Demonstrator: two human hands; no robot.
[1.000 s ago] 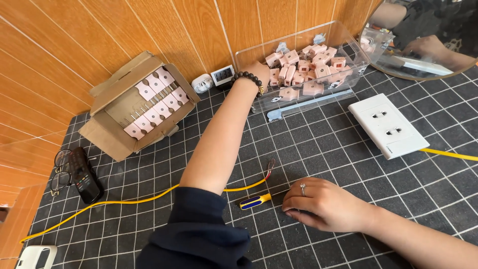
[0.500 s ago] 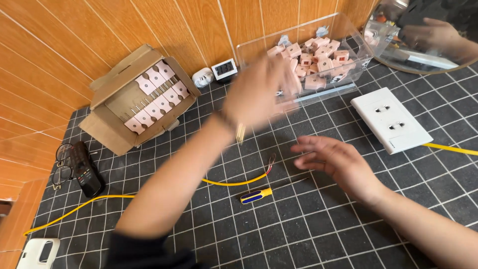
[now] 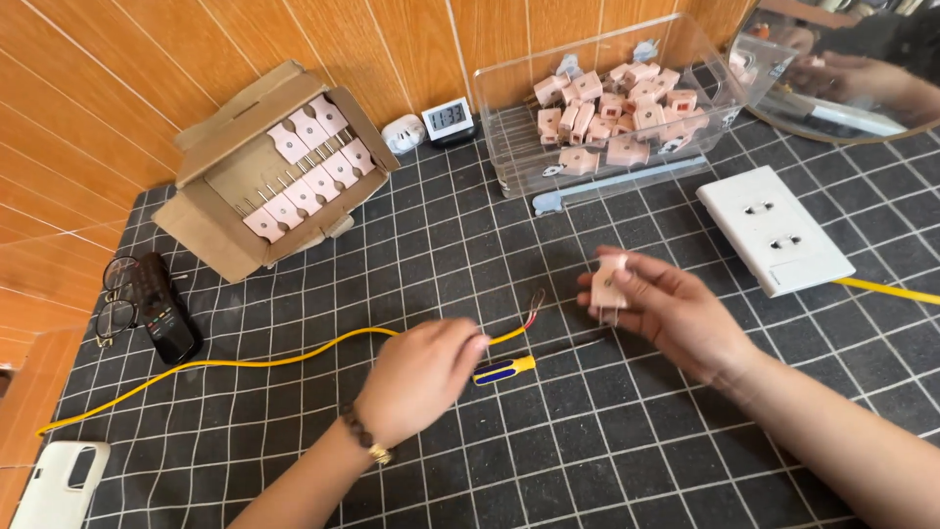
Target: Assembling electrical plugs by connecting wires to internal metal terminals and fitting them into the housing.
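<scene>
- A pale pink plug point(image 3: 611, 284) is pinched between the thumb and fingertips point(image 3: 636, 266) of the right hand point(image 3: 676, 318); prongs point down, plug is held clear of the mat.
- Fingers of the left hand point(image 3: 421, 377) are curled loosely together, tips at the yellow cable point(image 3: 264, 360), just beside the screwdriver handle; whether the cable is actually gripped cannot be told.
- A blue-and-yellow screwdriver point(image 3: 509, 368) is laid flat on the mat between the two hands, shaft toward the right hand.
- The cable's stripped end point(image 3: 534, 306) is turned up between the hands, bare conductors showing.
- A beaded bracelet point(image 3: 360, 437) is worn on the left wrist.
- A white wall socket plate point(image 3: 774, 230) is set right of the plug, well apart from it.
- More pink plugs are heaped in a clear plastic bin point(image 3: 509, 127) at the back.
- Further plugs are racked in an open cardboard box point(image 3: 211, 220), back left.
- A small digital clock point(image 3: 448, 120) is stood between box and bin.
- Everything is laid on a black grid mat point(image 3: 627, 460).
</scene>
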